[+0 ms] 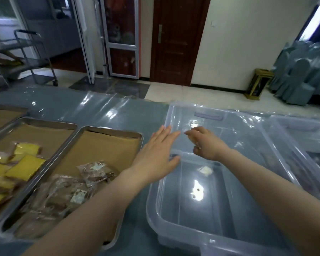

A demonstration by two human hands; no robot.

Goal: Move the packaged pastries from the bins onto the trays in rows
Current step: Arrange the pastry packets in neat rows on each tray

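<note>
Clear plastic makes up the near bin (152,200), which sits on the worktop (72,108) at about 5 o'clock. A second clear bin (171,115) stands just behind it at 1 o'clock, and a third bin (303,124) lies at 3 o'clock with dark, blurred contents showing through its wall. The left hand (155,154) is spread flat with straight fingers, palm down, over the place where the near bin's far rim meets the second bin. The right hand (206,145) hovers just beside it, over the same bins, with its fingers curled inward. I cannot tell whether it pinches anything.

At 8 o'clock a metal tray (111,129) lined with brown paper holds packaged pastries (95,172), brown ones in clear wrappers, gathered in its near half; the left forearm crosses over its near corner. Touching that tray's left side, at 9 o'clock, a second tray (44,120) carries yellow packaged pastries (24,167) overlapping one another. The corner of a third tray (7,109) shows at 10 o'clock. Shiny clear film covers the blue worktop.
</note>
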